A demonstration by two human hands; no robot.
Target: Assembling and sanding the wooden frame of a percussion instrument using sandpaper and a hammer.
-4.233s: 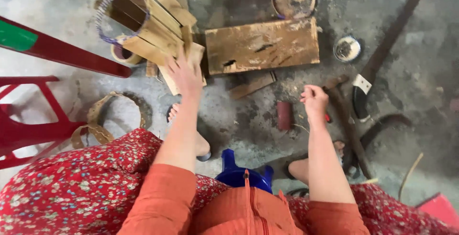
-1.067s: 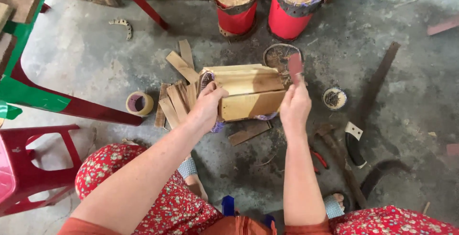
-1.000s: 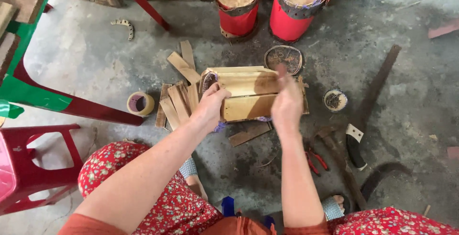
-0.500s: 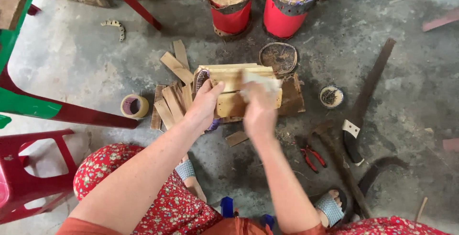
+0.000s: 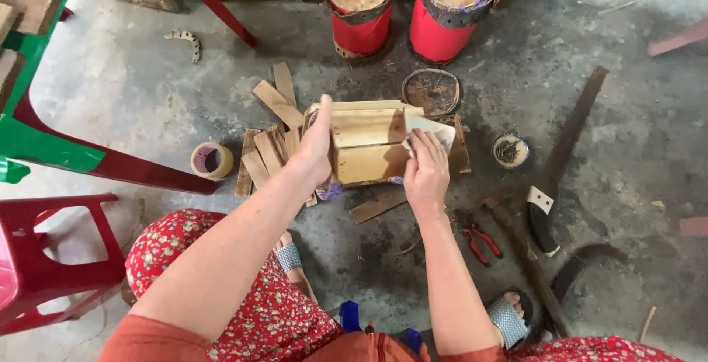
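Wooden barrel body (image 5: 369, 144) is being held on its side at centre, left hand (image 5: 318, 144) on its left end, right hand (image 5: 426, 170) on its right part. Loose slats (image 5: 269, 141) are lying just left; tape roll (image 5: 212, 160) further left. Two drums (image 5: 402, 8) are standing behind. Pliers (image 5: 481, 242) and knife (image 5: 564, 159) are lying right.

Both arms stretched forward, left hand (image 5: 318, 144) clasped edge-on, right hand (image 5: 425, 170) flat, fingers (image 5: 430, 143) extended

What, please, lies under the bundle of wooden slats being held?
Beneath the bundle of wooden slats a loose slat lies on the concrete floor; the floor directly below is hidden by the bundle.
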